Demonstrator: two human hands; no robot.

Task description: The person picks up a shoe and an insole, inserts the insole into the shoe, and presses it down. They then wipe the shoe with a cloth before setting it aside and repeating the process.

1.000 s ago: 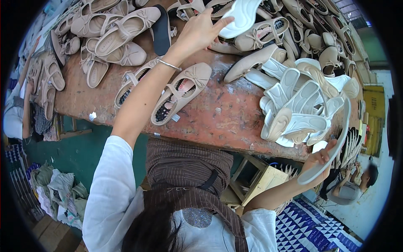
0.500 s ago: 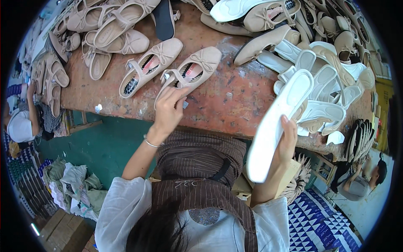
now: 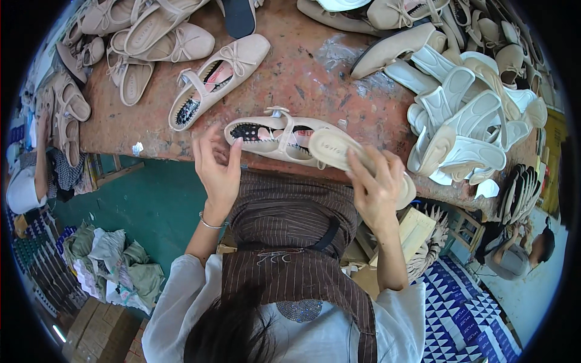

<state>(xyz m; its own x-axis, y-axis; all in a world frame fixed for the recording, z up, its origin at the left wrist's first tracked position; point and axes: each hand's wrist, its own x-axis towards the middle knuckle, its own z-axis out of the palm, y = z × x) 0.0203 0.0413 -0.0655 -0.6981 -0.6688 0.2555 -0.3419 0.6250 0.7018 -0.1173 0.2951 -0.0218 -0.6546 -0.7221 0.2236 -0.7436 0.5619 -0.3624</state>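
Observation:
A beige strapped flat shoe with a bow [image 3: 272,149] lies sideways at the table's near edge, heel to the left, its dark spotted inside showing. Around its heel are the thumb and slightly blurred fingers of my left hand [image 3: 213,166]. My right hand [image 3: 380,187] grips a beige insole [image 3: 333,147] by its middle, printed face up. One end of the insole overlaps the shoe's toe and bow. A matching shoe [image 3: 219,80] rests just behind, pointing away to the right, with nothing touching it.
White and beige insoles [image 3: 463,121] are heaped at the right of the worn reddish table [image 3: 302,78]. Beige shoes [image 3: 163,39] pile up at the back left, and more [image 3: 399,51] at the back right. Other people [image 3: 519,257] are at the far right and left.
The shoe has turned from diagonal to sideways and come nearer, my left hand at its heel. My right hand has brought the insole left over the shoe, flipped from white to beige side.

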